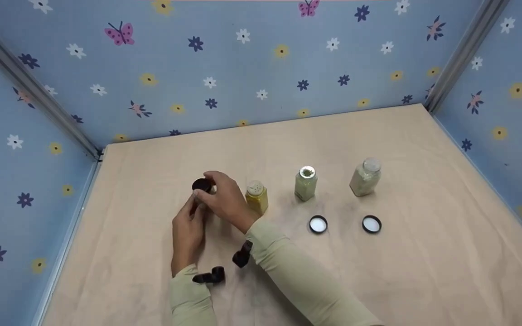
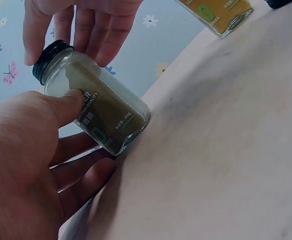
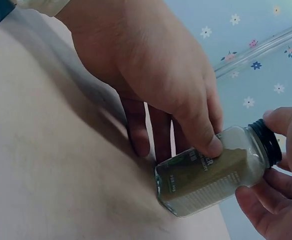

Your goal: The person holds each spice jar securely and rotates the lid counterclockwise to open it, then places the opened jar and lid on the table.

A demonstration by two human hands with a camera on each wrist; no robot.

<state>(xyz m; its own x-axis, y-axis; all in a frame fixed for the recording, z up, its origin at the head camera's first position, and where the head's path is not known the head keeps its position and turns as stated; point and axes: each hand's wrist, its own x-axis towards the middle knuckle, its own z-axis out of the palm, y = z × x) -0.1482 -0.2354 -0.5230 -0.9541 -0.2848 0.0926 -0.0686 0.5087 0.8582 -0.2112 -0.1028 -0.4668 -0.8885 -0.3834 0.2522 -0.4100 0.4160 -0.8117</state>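
Note:
My left hand [image 1: 188,231] grips the body of a glass spice jar [image 2: 103,100] of brownish-green powder, its thumb across the label. Around that jar's black screw cap [image 1: 202,184] curl the thumb and fingers of my right hand [image 1: 227,194]. The cap sits on the jar's neck. Most of the jar is hidden by my hands in the head view, but the right wrist view shows its side and base. Just right of my right hand stands a yellow-powder jar [image 1: 257,199] with a perforated whitish top, partly behind the wrist.
Farther right stand a green-filled jar [image 1: 306,185] with a silvery-rimmed mouth and a pale green jar [image 1: 365,179] with a whitish top. Two black caps, a nearer one [image 1: 318,224] and a farther one [image 1: 372,224], lie with white linings up. Patterned panels [image 1: 261,68] border the table.

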